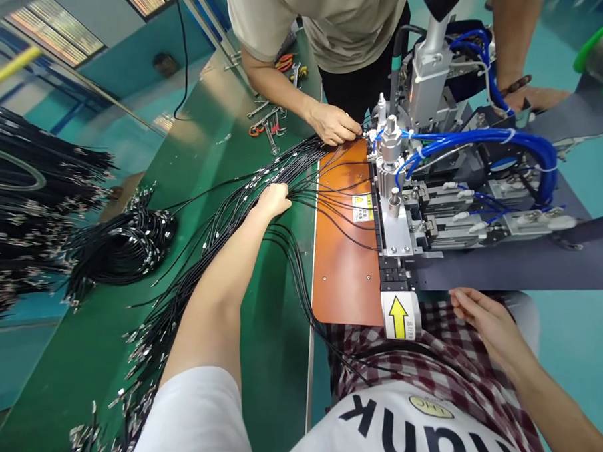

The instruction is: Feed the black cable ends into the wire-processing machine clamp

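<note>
Across the green table, my left hand [274, 200] is closed around a bunch of thin black cables [310, 192]. Several of these cables fan out over an orange plate [346, 264] to the edge of a metal machine [393, 182]. My right hand [485, 321] is low on the right, by the machine's front edge above my lap. Its thumb and fingertips are pressed together; anything between them is too small to make out. Opposite me, a co-worker's hand [336, 123] touches cable ends at the plate's far corner.
Long bundles of black cables [208, 263] lie along the green table [267, 361], with a coiled bundle [127, 243] at left. Wrenches [271, 139] and other hand tools lie near the co-worker. Blue air hoses [507, 137] arch over the machine. More cables hang at far left.
</note>
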Available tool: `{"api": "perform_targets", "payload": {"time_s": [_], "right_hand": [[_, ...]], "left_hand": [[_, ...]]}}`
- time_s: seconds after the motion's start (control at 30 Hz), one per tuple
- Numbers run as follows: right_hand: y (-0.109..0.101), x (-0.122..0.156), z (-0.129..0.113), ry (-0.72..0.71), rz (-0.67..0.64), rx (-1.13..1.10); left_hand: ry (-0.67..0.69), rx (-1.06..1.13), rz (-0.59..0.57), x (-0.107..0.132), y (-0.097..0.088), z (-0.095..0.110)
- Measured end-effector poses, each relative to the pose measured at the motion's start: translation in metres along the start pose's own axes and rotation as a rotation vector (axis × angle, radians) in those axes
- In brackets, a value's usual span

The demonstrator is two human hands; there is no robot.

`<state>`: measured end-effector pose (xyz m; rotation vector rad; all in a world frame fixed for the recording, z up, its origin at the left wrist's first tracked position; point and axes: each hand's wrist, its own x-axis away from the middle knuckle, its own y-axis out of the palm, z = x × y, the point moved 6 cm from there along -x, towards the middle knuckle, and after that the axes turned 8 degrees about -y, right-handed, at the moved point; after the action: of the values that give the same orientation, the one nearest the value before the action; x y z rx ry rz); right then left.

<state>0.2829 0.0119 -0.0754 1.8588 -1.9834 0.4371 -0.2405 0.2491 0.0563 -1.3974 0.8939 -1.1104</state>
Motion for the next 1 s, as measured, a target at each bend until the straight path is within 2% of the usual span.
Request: {"api": "perform_targets", "payload": {"time_s": [0.1,0.33,0.47,0.57,0.63,0.67,0.73,0.77,0.8,0.9,1.0], "right_hand": [[0.0,-0.003,0.0,0.013,-0.011,0.0],[0.004,0.003,-0.004,0.016,-0.008,-0.014],[0.004,0.008,-0.011,-0.008,-0.02,0.007],[-0.004,0.011,-0.013,-0.023,0.002,0.035],[-0.011,0.013,-0.012,-0.02,0.025,0.054],[-0.013,0.013,-0.012,-0.019,0.03,0.061],[-0.014,0.014,-0.013,-0.022,0.023,0.07],[-0.013,0.015,-0.014,-0.026,0.012,0.073],[-0.01,0.015,-0.017,-0.033,0.002,0.075],[0.004,0.018,-0.026,-0.062,-0.037,0.074],[0.017,0.023,-0.035,-0.087,-0.086,0.096]], "left_hand": [[0.013,-0.016,0.025,-0.003,0.002,0.01],[0.065,0.044,0.059,-0.006,0.009,0.058],[0.066,0.089,0.068,0.008,0.001,0.062],[0.108,0.115,0.132,0.043,-0.018,0.052],[0.257,0.107,0.127,0.082,-0.025,0.048],[0.377,0.084,0.042,0.106,-0.022,0.049],[0.661,0.013,-0.229,0.159,-0.004,0.051],[0.762,-0.028,-0.295,0.183,0.004,0.049],[0.823,-0.081,-0.287,0.201,0.01,0.046],[0.949,-0.267,-0.188,0.23,0.025,0.038],[1.012,-0.351,-0.142,0.232,0.027,0.035]]}}
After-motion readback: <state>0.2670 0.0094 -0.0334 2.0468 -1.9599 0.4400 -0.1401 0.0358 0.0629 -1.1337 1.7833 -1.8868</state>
